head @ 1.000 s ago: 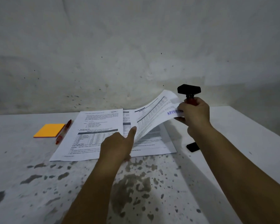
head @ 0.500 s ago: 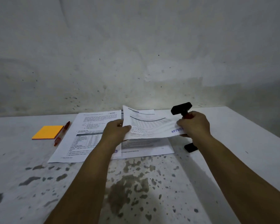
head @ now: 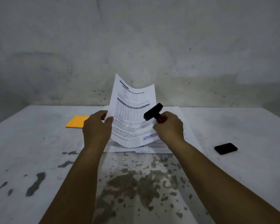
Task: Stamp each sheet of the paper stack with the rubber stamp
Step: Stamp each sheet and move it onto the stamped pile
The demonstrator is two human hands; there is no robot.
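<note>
I see my left hand (head: pixel 97 128) pinching the left edge of one white printed sheet (head: pixel 132 113), thumb in front and fingers behind, so the page stands nearly upright and bows in the middle; I judge it is lifted this way to clear it off the pile, since a blue "APPROVED" mark (head: pixel 149 136) already shows at its lower right corner. My right hand (head: pixel 168 126) has its grip closed around the red handle of the single black-headed rubber stamp (head: pixel 153 111), its fingertips also steadying the sheet's right edge, with the stamp head tilted up and away from the paper, which keeps ink off the page while it moves. The remaining white paper stack (head: pixel 157 145) lies flat on the pale, paint-worn worktop (head: pixel 39 143) beneath both hands; I cannot count its sheets. I count one orange sticky-note pad (head: pixel 76 122) left of the papers and one small black flat rectangular object (head: pixel 225 148) well apart to the right, possibly the stamp's cap or pad.
</note>
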